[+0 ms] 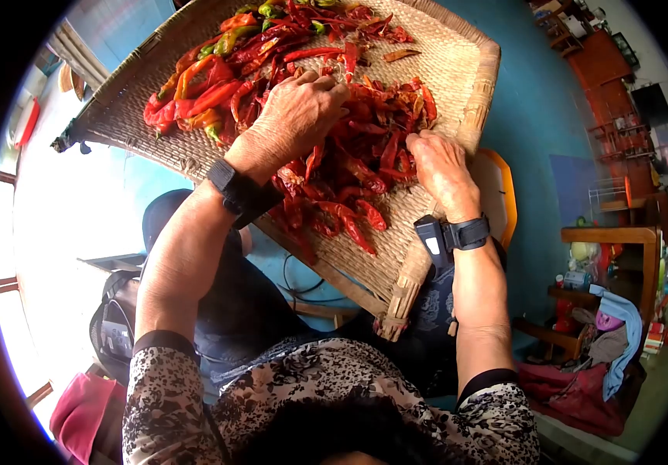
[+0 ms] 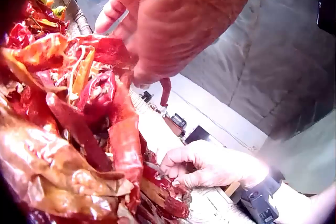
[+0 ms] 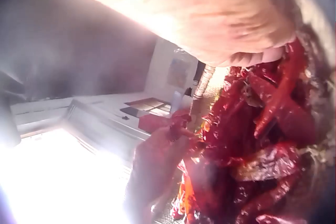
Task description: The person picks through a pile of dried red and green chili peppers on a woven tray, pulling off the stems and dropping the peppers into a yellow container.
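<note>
Dried red chili peppers [image 1: 357,167] lie heaped on a woven tray [image 1: 458,46]. My left hand [image 1: 299,112] is over the heap, its fingers curled. In the right wrist view that left hand [image 3: 152,163] pinches a red chili pepper [image 3: 157,123], which sticks out past the fingertips. My right hand [image 1: 446,174] is at the heap's right side, near the tray's edge. In the left wrist view the right hand's [image 2: 210,163] bent fingers and thumb meet the peppers [image 2: 165,198]; I cannot tell whether they grip one.
Glossier red, orange and green peppers [image 1: 194,97] lie on the tray's far left part. The tray's near corner [image 1: 396,310] reaches over the person's lap. A wooden chair [image 1: 613,236] with cloths and bags stands at right, and a black bag [image 1: 113,325] at left.
</note>
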Motion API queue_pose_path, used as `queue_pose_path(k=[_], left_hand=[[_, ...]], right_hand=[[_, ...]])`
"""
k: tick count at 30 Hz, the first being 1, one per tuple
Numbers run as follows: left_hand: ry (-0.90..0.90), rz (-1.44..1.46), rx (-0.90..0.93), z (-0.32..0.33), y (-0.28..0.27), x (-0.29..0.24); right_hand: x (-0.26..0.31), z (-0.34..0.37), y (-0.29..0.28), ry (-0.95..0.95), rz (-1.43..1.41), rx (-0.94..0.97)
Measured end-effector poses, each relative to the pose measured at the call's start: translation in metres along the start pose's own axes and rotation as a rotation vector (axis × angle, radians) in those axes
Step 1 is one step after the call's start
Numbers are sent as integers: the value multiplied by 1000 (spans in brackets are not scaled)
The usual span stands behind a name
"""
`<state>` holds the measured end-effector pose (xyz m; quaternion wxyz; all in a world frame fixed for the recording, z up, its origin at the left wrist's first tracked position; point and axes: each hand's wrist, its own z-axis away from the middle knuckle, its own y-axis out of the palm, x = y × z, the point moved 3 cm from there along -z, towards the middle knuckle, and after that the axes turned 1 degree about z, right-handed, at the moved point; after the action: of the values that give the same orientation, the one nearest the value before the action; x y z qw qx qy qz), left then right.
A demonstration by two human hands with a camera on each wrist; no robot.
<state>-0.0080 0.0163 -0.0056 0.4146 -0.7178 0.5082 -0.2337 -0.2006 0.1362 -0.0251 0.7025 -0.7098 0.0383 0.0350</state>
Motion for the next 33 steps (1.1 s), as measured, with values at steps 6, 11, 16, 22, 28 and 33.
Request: queue_pose_path(k=[6,11,16,22,28,33], left_hand=[[-16,77,41,-4,7,-9],[42,64,40,-8,14,-14],[62,42,75,-9,20,-18],[48,46,103,-8,19,-18],[45,24,121,-6,21,-17],[23,24,149,-5,19,-18]], right_hand=[[-1,4,-12,4,-678,-29],[-48,21,-26,143,-860,-437],[-115,54,-19,449,-817,-598],[-140,79,-14,681,-362,-534],[-114,55,-20,447,-415,-719],[-77,-5,-33,168,-456,-443]])
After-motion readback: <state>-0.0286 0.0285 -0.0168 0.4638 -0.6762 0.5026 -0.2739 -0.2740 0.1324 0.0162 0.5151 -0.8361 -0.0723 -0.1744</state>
